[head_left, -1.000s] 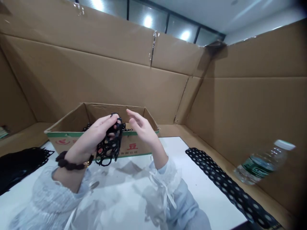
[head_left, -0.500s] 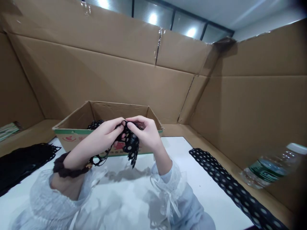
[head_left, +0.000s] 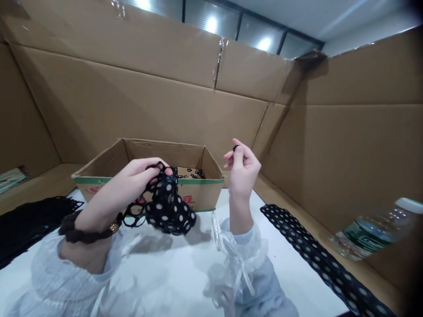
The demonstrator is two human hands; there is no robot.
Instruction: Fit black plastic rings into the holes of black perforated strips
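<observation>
My left hand (head_left: 140, 178) grips a black fabric strip with white dots (head_left: 170, 209), which hangs bunched over the white table, black loops dangling from its edge. Up and to the right, my right hand (head_left: 245, 169) is away from the fabric, thumb and finger pinched on a small black scrap (head_left: 235, 148). Behind the hands stands an open cardboard box (head_left: 208, 193) with a green-edged rim. Small black rings (head_left: 200, 173) lie inside its right part; my left hand and the fabric hide some of the interior.
On the right lies a long black dotted strip (head_left: 310, 253), beside a plastic bottle (head_left: 366, 237) near the cardboard wall (head_left: 360, 154). Black fringed fabric (head_left: 31, 226) rests on the left of the white table (head_left: 185, 273). High cardboard walls surround the table.
Both hands were together at the fabric. My right hand has moved up and right with a small black scrap, while the dotted fabric now hangs from my left hand alone.
</observation>
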